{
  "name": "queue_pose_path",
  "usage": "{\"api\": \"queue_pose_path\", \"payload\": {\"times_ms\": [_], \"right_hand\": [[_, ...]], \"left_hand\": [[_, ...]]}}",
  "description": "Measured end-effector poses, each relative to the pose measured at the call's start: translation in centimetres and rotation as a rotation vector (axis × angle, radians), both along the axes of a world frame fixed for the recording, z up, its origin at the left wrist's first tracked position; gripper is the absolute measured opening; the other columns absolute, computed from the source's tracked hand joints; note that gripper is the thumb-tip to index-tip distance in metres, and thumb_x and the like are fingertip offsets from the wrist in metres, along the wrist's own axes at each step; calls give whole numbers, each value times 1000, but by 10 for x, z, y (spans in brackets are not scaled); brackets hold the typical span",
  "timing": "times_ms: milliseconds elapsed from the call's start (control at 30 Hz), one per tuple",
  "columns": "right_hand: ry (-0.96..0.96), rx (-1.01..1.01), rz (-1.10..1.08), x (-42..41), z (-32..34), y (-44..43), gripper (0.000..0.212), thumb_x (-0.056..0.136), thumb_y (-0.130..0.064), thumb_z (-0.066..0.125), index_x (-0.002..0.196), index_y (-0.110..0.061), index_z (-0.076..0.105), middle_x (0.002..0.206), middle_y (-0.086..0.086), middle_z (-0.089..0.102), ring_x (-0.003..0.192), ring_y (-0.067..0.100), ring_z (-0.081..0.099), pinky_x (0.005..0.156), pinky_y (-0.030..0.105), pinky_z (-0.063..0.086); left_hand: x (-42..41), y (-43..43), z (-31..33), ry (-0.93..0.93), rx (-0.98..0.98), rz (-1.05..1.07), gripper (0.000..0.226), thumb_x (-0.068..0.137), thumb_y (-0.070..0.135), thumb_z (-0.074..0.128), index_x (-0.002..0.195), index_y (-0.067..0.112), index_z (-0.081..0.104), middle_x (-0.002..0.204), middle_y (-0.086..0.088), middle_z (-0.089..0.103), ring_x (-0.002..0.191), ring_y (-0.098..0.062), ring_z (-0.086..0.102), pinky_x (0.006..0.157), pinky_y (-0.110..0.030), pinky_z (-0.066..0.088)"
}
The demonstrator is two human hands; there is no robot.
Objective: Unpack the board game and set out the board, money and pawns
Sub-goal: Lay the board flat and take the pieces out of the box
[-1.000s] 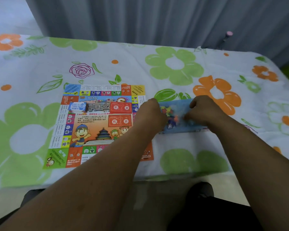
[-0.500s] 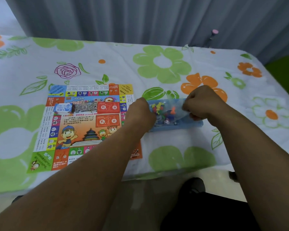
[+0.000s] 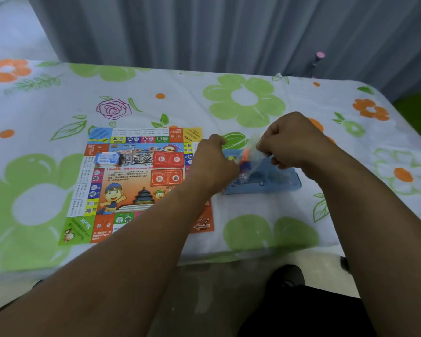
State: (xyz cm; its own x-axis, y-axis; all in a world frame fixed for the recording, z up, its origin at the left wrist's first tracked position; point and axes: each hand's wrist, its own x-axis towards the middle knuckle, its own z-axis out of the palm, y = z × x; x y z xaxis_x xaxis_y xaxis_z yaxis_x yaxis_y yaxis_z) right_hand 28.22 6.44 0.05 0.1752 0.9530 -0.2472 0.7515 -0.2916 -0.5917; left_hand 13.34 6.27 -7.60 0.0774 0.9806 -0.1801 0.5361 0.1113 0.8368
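— On the table, what's out so far?
— Well, the board lies flat, left of the box. Two red card stacks sit on its middle, with a small blue-white bundle beside them, likely the money.
— And the pawns?
— Not out yet. They're little coloured bits in a clear bag, held just over the box's left end.
— So what's left?
— Opening the bag and standing the pawns on the board, I'd say; maybe spreading the money too.
— How are the hands?
— Both arms reach forward, close together. The right hand is raised, fingers curled, pinching the bag's top. The left hand is lower, at the bag's left side, fingers curled toward it. It seems to grip the bag, though its fingertips are hidden.
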Motion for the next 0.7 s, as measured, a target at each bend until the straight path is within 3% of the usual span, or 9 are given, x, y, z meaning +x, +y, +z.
{"api": "queue_pose_path", "payload": {"times_ms": [100,133,200,233,333,433,467,567,700], "right_hand": [[73,-47,94,-19,0,-5,23,90,-13,69,86,10,70,82,27,71,57,24,60,56,33,51],[91,-47,119,-25,0,-6,24,91,-13,69,83,9,70,77,25,70,55,24,60,54,31,50],[119,-43,167,-38,-1,-8,24,92,-11,66,79,9,69,69,22,68,53,23,59,52,30,49],[143,-48,188,-44,-2,-10,25,93,-11,65,76,7,68,66,20,67,51,21,59,51,30,48],[223,-67,232,-63,-4,-15,27,95,-16,64,74,0,67,63,12,65,46,15,59,49,26,45],[265,-66,246,-83,-9,-21,25,96,-15,64,81,6,67,68,17,67,49,18,60,48,26,45],[263,-60,250,-89,-12,-22,24,95,-13,65,80,4,67,69,19,68,49,19,60,48,26,45],[238,-11,264,-109,-22,-27,18,89,-10,71,73,-3,65,69,20,71,49,20,64,49,29,46],[290,-42,280,-133,-29,-33,26,92,-15,68,68,-9,60,65,14,68,52,21,65,52,31,49]], "left_hand": [[-9,-13,19,2,40,-182,101,63,16,91,147,13,36,139,-5,47,129,-21,46,106,-32,42],[-13,-17,22,-4,56,-214,101,62,19,93,146,13,37,132,1,50,123,-16,50,101,-23,43],[-26,-26,27,-49,56,-217,88,65,23,92,137,15,43,107,15,55,96,-1,58,76,-3,42],[-33,-30,27,-71,44,-192,81,67,25,90,134,15,44,101,15,58,88,2,58,67,-2,42],[-57,-40,26,-90,11,-118,54,75,25,85,119,14,55,95,4,66,80,-7,62,59,-10,43],[-78,-51,28,-54,4,-68,20,84,23,75,93,15,59,76,2,63,68,-11,60,56,-23,43],[-85,-54,28,-15,6,-63,16,86,22,73,90,16,59,77,0,63,68,-16,60,56,-28,44],[-106,-63,26,132,4,-67,15,87,20,69,83,21,54,73,1,58,63,-13,55,53,-26,38],[-136,-68,21,259,1,-88,20,86,23,71,90,22,52,81,4,59,73,-17,57,59,-28,39]]}}
